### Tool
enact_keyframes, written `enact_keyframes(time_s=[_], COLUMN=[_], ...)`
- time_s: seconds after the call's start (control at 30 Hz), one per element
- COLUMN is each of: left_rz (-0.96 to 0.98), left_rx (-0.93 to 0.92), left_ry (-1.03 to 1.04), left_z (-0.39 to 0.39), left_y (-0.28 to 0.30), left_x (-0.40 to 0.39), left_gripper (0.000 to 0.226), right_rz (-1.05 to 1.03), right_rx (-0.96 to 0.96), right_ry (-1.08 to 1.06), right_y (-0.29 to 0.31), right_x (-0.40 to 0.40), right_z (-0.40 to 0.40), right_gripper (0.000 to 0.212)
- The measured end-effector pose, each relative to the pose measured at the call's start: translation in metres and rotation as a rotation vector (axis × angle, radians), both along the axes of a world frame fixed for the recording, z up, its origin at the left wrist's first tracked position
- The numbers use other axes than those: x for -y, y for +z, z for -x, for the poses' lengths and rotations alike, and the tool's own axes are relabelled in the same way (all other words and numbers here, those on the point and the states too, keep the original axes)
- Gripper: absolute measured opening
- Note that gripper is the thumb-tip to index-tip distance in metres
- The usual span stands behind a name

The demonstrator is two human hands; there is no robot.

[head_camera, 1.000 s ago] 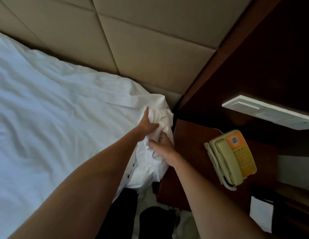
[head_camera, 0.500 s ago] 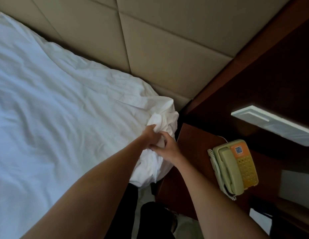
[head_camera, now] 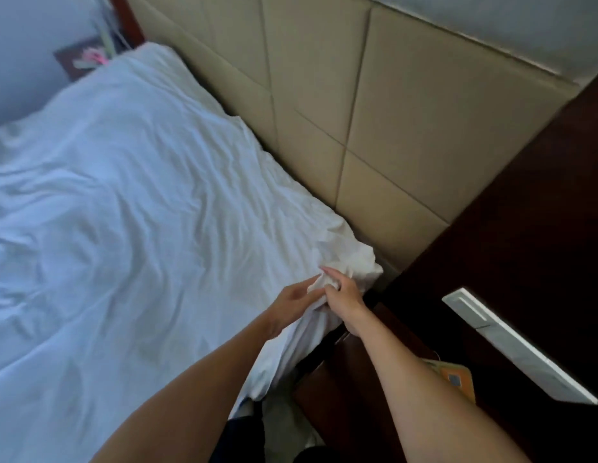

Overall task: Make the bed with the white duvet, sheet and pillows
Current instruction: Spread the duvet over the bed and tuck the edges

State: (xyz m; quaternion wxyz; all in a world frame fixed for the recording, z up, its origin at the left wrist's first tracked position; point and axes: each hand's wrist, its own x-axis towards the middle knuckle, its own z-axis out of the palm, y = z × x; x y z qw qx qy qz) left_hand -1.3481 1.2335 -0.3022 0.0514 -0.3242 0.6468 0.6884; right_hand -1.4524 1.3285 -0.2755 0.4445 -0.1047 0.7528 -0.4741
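Observation:
A wrinkled white sheet covers the bed from the lower left up to the padded headboard. Its near corner is bunched up at the bed's right edge. My right hand pinches that bunched cloth between thumb and fingers. My left hand lies beside it on the sheet with its fingers stretched toward the corner, touching the cloth. No pillows or duvet are in view.
A beige padded headboard runs along the bed's far side. A dark wooden nightstand stands right of the corner with a yellow telephone partly behind my right arm. A white panel sits on dark wood at right.
My view has swung left and up, showing more of the bed. My left hand has loosened from a grip on the corner to outstretched fingers; my right hand still holds the bunched cloth.

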Motion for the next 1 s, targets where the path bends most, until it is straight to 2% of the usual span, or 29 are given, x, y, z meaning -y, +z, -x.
enact_keyframes(time_s=[0.1,0.2,0.3,0.37,0.43,0.53,0.63,0.7,0.8,0.87,0.93,1.0], left_rz=[0.201,0.421,0.736,0.836,0.835,0.718,0.560,0.496,0.549,0.532,0.423,0.356], left_rx=[-0.065,-0.100,-0.035,0.037,0.041,0.060,0.223,0.295,0.279,0.208,0.114,0.081], left_ry=[0.159,0.233,-0.027,-0.120,-0.020,0.190,0.143,0.189,0.181,0.122,0.017,-0.119], left_z=[-0.031,-0.058,-0.085,-0.096,-0.097,-0.087,-0.087,-0.093,-0.099,-0.103,-0.110,-0.118], left_y=[0.026,0.047,0.061,0.065,0.068,0.076,0.082,0.086,0.095,0.104,0.115,0.126], left_x=[-0.002,-0.001,0.006,0.014,0.014,0.009,0.019,0.028,0.043,0.055,0.066,0.076], left_gripper=[0.034,0.040,0.051,0.062,0.069,0.053,0.036,0.038,0.032,0.022,0.012,0.017], right_rz=[0.094,0.169,0.150,0.152,0.149,0.141,0.079,0.075,0.101,0.065,-0.038,-0.111], right_rx=[0.071,0.096,0.061,0.090,0.113,0.131,0.122,0.117,0.077,-0.105,-0.486,-0.781], right_ry=[0.008,-0.037,-0.047,-0.039,-0.019,-0.035,-0.017,0.037,0.150,0.317,0.593,0.847], right_y=[0.020,0.037,0.054,0.064,0.073,0.079,0.079,0.082,0.086,0.088,0.089,0.093], right_x=[0.011,0.030,0.045,0.050,0.052,0.052,0.050,0.049,0.052,0.055,0.054,0.051], right_z=[-0.026,-0.049,-0.064,-0.070,-0.079,-0.090,-0.095,-0.098,-0.099,-0.094,-0.081,-0.071], right_gripper=[0.047,0.042,0.035,0.034,0.031,0.025,0.022,0.023,0.028,0.032,0.034,0.035])
